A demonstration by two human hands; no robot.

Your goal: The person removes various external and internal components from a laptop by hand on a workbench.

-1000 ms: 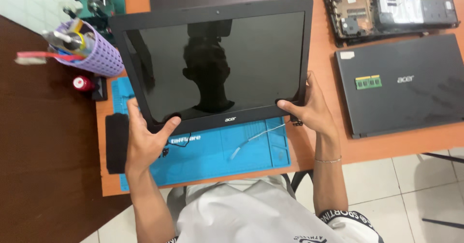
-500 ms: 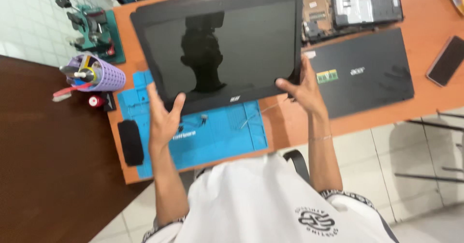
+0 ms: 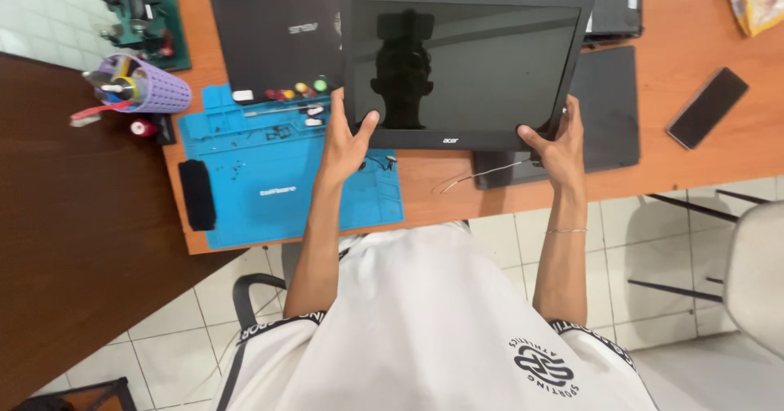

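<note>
I hold a black laptop screen panel [image 3: 469, 64] in the air above the orange table [image 3: 694, 166], its dark glass facing me. My left hand [image 3: 347, 137] grips its lower left corner, thumb on the bezel. My right hand [image 3: 555, 145] grips the lower right corner. Thin loose wires [image 3: 482, 176] dangle from the panel's bottom edge. Beneath the panel lies a dark laptop lid [image 3: 608, 104].
A blue repair mat [image 3: 278, 174] with small screws and coloured caps lies to the left, a black laptop [image 3: 273, 31] behind it. A purple tool cup [image 3: 151, 88], a black phone [image 3: 706, 107], an opened laptop base [image 3: 612, 2] and a chair [image 3: 755, 272] are nearby.
The screen panel and both hands have shifted right, off the blue mat and over the dark laptop lid. The camera view has pulled back and swung right.
</note>
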